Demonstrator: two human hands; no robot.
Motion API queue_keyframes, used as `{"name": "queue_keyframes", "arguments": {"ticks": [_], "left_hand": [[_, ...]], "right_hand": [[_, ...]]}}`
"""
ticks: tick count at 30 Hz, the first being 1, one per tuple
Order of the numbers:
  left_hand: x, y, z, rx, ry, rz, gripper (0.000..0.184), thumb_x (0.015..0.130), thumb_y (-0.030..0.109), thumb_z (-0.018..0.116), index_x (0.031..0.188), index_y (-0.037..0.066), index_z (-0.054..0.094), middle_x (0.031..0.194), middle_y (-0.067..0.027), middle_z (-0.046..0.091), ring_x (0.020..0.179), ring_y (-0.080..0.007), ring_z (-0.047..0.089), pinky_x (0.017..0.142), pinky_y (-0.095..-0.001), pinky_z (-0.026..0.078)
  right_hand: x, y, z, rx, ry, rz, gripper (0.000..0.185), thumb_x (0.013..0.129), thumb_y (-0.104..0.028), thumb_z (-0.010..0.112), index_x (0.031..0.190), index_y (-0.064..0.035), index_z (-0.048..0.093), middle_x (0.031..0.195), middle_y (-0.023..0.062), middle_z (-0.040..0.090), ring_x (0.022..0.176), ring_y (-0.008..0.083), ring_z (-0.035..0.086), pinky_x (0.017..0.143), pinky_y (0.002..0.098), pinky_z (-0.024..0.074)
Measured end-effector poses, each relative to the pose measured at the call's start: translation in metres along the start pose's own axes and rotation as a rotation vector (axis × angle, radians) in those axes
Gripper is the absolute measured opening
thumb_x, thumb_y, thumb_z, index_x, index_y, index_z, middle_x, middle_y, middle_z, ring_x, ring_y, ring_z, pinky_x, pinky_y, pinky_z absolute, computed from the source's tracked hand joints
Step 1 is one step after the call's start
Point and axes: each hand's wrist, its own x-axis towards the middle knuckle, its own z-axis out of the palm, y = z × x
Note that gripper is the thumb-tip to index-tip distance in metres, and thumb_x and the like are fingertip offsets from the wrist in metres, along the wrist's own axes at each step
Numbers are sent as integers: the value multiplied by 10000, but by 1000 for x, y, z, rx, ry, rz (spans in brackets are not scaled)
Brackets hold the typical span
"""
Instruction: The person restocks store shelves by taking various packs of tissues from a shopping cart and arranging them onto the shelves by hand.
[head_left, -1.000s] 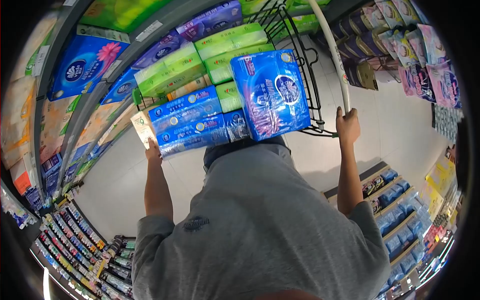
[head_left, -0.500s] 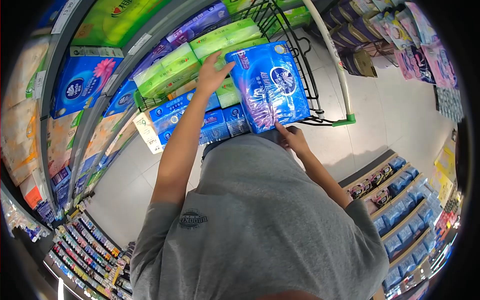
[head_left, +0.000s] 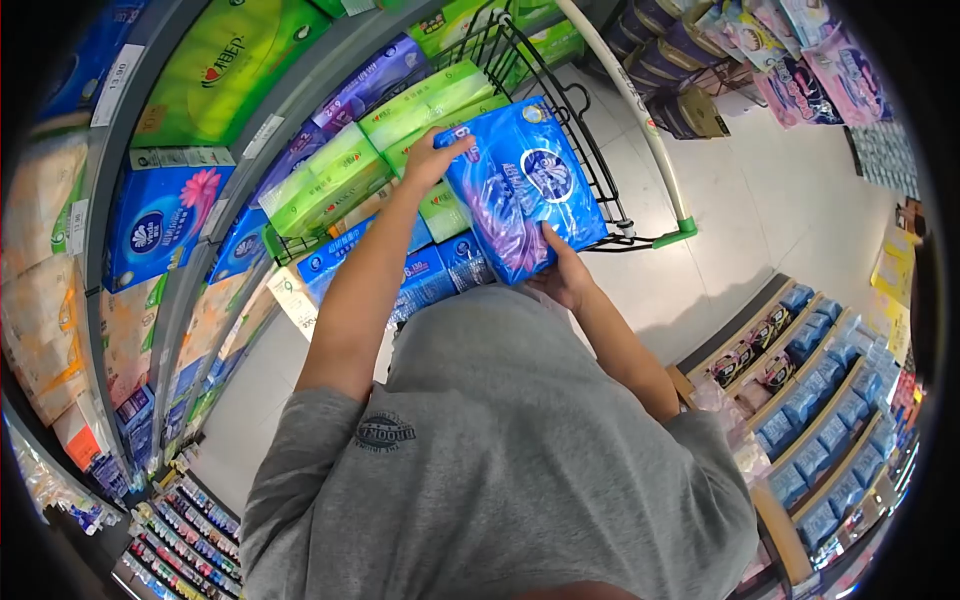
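Note:
A blue plastic-wrapped tissue pack (head_left: 522, 185) is held at a slant over the shopping cart. At its upper left corner, my left hand (head_left: 434, 160) grips it with the thumb on the front. My right hand (head_left: 566, 274) holds the lower edge, thumb over the front and the other fingers partly hidden underneath. Beneath my left forearm lie more blue tissue packs (head_left: 424, 277) in the cart. Green tissue packs (head_left: 328, 183) sit just beyond them, some partly covered by the held pack.
The black wire cart (head_left: 578, 120) has a pale handle bar (head_left: 640, 110) on the right. Shelves with tissue packs, including a large blue one (head_left: 160, 230), run along the left. Racks of packaged goods (head_left: 815, 440) stand at right. Tiled floor (head_left: 720, 220) shows between them.
My left hand has gone from spread fingers beside the pack to gripping its corner. My right hand has shifted farther onto the lower edge, and the pack has tilted slightly.

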Motion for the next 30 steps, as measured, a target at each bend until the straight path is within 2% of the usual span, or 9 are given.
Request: {"name": "queue_keyframes", "arguments": {"ticks": [7,12,15,19,22,25,28,29,30], "left_hand": [[-19,12,-9,176,97,326,376,671,348,811,861,69,644,859,-30,622,864,-139,568,776,-289,451],[-56,48,-55,59,-68,111,592,668,380,800,1132,77,592,1169,-143,600,1098,-259,549,940,-343,421],[-68,55,-94,-70,-136,170,732,695,327,783,1295,52,465,1182,-197,569,1097,-275,544,942,-359,414],[-109,77,-148,-386,-162,268,743,719,198,750,1359,47,404,1117,-171,582,1038,-241,563,917,-341,416],[-148,93,-177,-700,52,486,707,725,113,722,1354,46,406,1079,-133,601,1010,-208,580,900,-327,439],[-189,125,-188,-919,168,665,731,732,80,695,1377,20,356,1105,-142,597,1033,-211,579,911,-328,444],[-206,141,-188,-1032,248,851,808,728,37,678,1422,2,266,1191,-156,554,1060,-213,564,935,-335,434],[-209,145,-181,-997,284,947,843,720,14,677,1437,7,235,1234,-160,519,1101,-219,537,958,-343,417],[-210,149,-174,-960,321,1044,878,712,-10,676,1452,12,204,1277,-164,485,1142,-225,511,980,-351,399]], "right_hand": [[-22,11,6,223,-169,-49,562,838,-427,660,1269,-100,509,1281,77,537,1179,254,491,1023,510,329],[-40,8,36,215,-292,-128,585,857,-326,652,1349,-117,416,1309,92,510,1218,282,476,988,516,393],[-48,-6,56,26,-2,-462,603,845,-231,668,1316,35,402,1269,162,520,1172,260,510,992,406,406],[-82,-53,104,-185,31,-801,603,814,-255,713,1261,56,453,1221,130,538,1105,213,519,988,319,358],[-86,-86,128,-305,-132,-1198,538,918,-274,572,1337,9,387,1251,139,511,1174,237,485,1000,365,358],[-92,-92,173,-134,-206,-1294,586,929,-259,561,1354,71,331,1321,183,450,1195,244,467,1015,400,361],[-100,-87,236,-175,-648,-1019,817,913,-454,542,1433,44,157,1407,248,346,1316,380,346,1072,502,292],[-99,-99,257,-201,-836,-1105,652,969,-452,416,1431,-30,232,1442,182,330,1308,339,360,1093,487,278],[-125,-109,292,-39,-830,-1097,623,968,-436,434,1414,-34,267,1425,162,359,1286,320,387,1082,483,299]]}}
